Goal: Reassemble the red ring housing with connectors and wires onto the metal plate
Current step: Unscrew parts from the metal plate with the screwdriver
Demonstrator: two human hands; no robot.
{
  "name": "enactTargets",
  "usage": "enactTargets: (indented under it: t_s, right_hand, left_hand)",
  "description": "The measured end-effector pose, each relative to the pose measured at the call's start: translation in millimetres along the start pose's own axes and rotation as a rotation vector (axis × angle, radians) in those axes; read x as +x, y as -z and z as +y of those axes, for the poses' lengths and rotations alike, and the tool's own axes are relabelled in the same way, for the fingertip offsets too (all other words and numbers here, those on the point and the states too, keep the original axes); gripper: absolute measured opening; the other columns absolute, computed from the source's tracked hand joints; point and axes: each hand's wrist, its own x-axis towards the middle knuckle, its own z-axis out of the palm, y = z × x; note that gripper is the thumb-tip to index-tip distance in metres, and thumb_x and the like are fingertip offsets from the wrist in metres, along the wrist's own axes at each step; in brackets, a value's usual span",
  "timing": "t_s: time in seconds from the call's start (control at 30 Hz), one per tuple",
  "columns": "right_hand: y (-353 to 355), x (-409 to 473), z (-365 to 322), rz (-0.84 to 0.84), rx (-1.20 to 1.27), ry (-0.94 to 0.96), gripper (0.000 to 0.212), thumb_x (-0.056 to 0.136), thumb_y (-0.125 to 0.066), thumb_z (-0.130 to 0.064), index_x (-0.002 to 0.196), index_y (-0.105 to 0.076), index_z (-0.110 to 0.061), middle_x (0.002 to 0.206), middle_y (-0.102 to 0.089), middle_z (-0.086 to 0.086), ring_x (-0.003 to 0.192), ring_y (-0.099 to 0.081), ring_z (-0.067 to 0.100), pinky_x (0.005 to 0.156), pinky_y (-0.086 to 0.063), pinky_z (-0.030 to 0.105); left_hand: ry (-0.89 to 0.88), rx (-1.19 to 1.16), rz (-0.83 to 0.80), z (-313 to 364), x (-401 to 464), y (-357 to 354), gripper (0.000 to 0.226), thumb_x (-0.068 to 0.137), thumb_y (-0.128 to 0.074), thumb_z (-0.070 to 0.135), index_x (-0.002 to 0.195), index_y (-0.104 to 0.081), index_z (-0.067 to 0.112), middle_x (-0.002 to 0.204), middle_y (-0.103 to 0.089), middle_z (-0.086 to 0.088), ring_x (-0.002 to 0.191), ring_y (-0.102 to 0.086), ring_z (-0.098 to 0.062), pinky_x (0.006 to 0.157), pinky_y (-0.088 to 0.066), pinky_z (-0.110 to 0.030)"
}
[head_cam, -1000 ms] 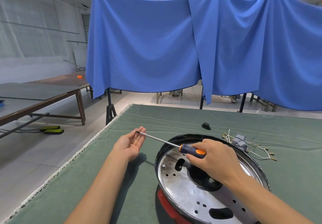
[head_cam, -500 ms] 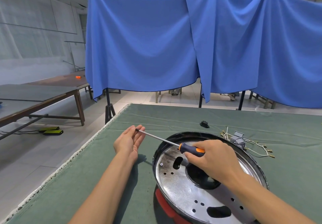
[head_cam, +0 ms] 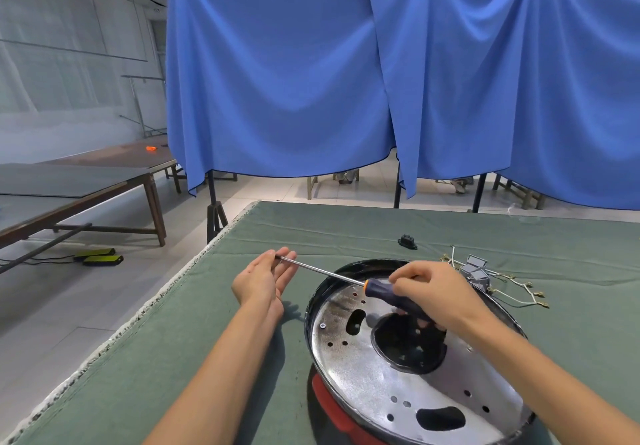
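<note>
A round metal plate [head_cam: 360,368] with holes and a dark central opening sits in a black rim on the green table. The red ring housing [head_cam: 332,406] shows under its near left edge. My right hand [head_cam: 440,292] grips the dark, orange-collared handle of a screwdriver [head_cam: 388,290] above the plate. The steel shaft runs left to my left hand [head_cam: 265,280], whose fingers are apart, with the tip resting at the fingertips. A grey connector with wires [head_cam: 479,273] lies behind the plate on the right. One screw [head_cam: 322,325] sits in the plate's left side.
A small black part [head_cam: 407,242] lies on the green cloth [head_cam: 138,375] beyond the plate. The table's left edge runs diagonally near my left arm. Blue drapes hang behind the table. Wooden tables stand at the far left.
My right hand has shifted its hold, sliding back along the handle so more of it shows. The left hand has stayed at the shaft's tip.
</note>
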Motion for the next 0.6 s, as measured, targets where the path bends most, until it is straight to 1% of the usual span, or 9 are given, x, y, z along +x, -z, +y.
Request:
enactTargets:
  t_s: [0.07,0.13,0.17,0.23,0.33,0.37,0.43,0.5,0.6]
  right_hand:
    - [9.4,0.1,-5.1,-0.017,0.225,-0.077,0.009,0.080,-0.063,-0.014,0.084,-0.071,-0.012,0.066,-0.071,0.009,0.041,-0.055,0.015,0.036,-0.038,0.018]
    - [18.8,-1.9,-12.5,0.000,0.450,-0.138,0.011,0.081,-0.066,-0.016,0.084,-0.071,-0.007,0.070,-0.072,0.011,0.046,-0.060,0.016,0.038,-0.043,0.019]
    - [22.4,-3.3,-16.6,0.019,0.573,-0.150,0.009,0.080,-0.067,-0.016,0.082,-0.071,-0.007,0.071,-0.071,0.010,0.048,-0.062,0.016,0.040,-0.046,0.019]
    - [27.3,-6.0,-24.8,0.067,0.806,-0.120,0.003,0.081,-0.067,-0.010,0.081,-0.069,-0.009,0.073,-0.072,0.006,0.055,-0.067,0.016,0.045,-0.052,0.021]
    - [27.7,-11.5,-36.0,0.110,1.034,-0.010,0.008,0.079,-0.066,-0.005,0.083,-0.066,-0.012,0.075,-0.072,0.003,0.064,-0.069,0.013,0.052,-0.054,0.021]
    - [26.1,-13.6,-40.1,0.111,1.057,0.022,0.011,0.074,-0.069,-0.006,0.083,-0.066,-0.012,0.075,-0.072,0.003,0.064,-0.069,0.013,0.052,-0.054,0.022]
    - [20.8,-17.1,-46.8,0.107,1.001,0.074,0.016,0.070,-0.071,-0.007,0.085,-0.067,-0.010,0.074,-0.071,0.004,0.060,-0.067,0.014,0.051,-0.054,0.023]
    - [16.3,-19.5,-51.1,0.133,0.918,0.103,0.009,0.076,-0.071,-0.006,0.084,-0.069,-0.010,0.071,-0.069,0.004,0.057,-0.066,0.015,0.048,-0.052,0.024]
    - [18.7,-19.6,-52.6,0.216,0.940,0.113,0.004,0.079,-0.071,-0.007,0.078,-0.069,-0.010,0.070,-0.069,0.006,0.055,-0.068,0.017,0.046,-0.052,0.023]
  left_hand:
    - [0.045,-0.027,0.018,4.0,-1.1,0.0,0.009,0.093,-0.052,-0.004,0.085,-0.055,-0.007,0.082,-0.065,-0.019,0.058,-0.069,-0.021,0.062,-0.060,-0.034]
    - [0.086,-0.074,0.052,7.9,-5.1,-1.3,0.014,0.093,-0.051,-0.006,0.079,-0.054,-0.006,0.081,-0.063,-0.021,0.065,-0.067,-0.025,0.075,-0.057,-0.037]
    - [0.097,-0.098,0.068,9.9,-8.2,-2.9,0.015,0.093,-0.050,-0.007,0.078,-0.053,-0.006,0.081,-0.063,-0.021,0.067,-0.065,-0.026,0.078,-0.055,-0.038]
    - [0.105,-0.134,0.078,12.8,-14.4,-7.7,0.016,0.092,-0.050,-0.008,0.077,-0.053,-0.006,0.081,-0.063,-0.021,0.067,-0.065,-0.025,0.077,-0.055,-0.037]
    - [0.142,-0.161,0.021,15.6,-26.0,-15.4,0.012,0.092,-0.053,-0.005,0.080,-0.054,-0.005,0.080,-0.064,-0.021,0.068,-0.066,-0.024,0.075,-0.056,-0.032]
    - [0.159,-0.161,-0.007,15.9,-30.2,-17.4,0.010,0.092,-0.054,-0.004,0.082,-0.054,-0.005,0.081,-0.065,-0.020,0.069,-0.067,-0.024,0.074,-0.056,-0.031]
    - [0.186,-0.142,-0.076,14.8,-38.7,-21.5,0.010,0.093,-0.053,-0.003,0.083,-0.055,-0.004,0.083,-0.066,-0.020,0.070,-0.067,-0.023,0.073,-0.056,-0.030]
    - [0.167,-0.101,-0.134,13.6,-46.9,-25.6,0.010,0.093,-0.053,-0.002,0.084,-0.056,-0.005,0.083,-0.067,-0.019,0.065,-0.069,-0.021,0.066,-0.058,-0.029]
    - [0.077,-0.021,-0.200,14.6,-56.7,-30.3,0.006,0.092,-0.055,-0.001,0.090,-0.058,-0.005,0.082,-0.069,-0.019,0.057,-0.070,-0.019,0.056,-0.059,-0.027]
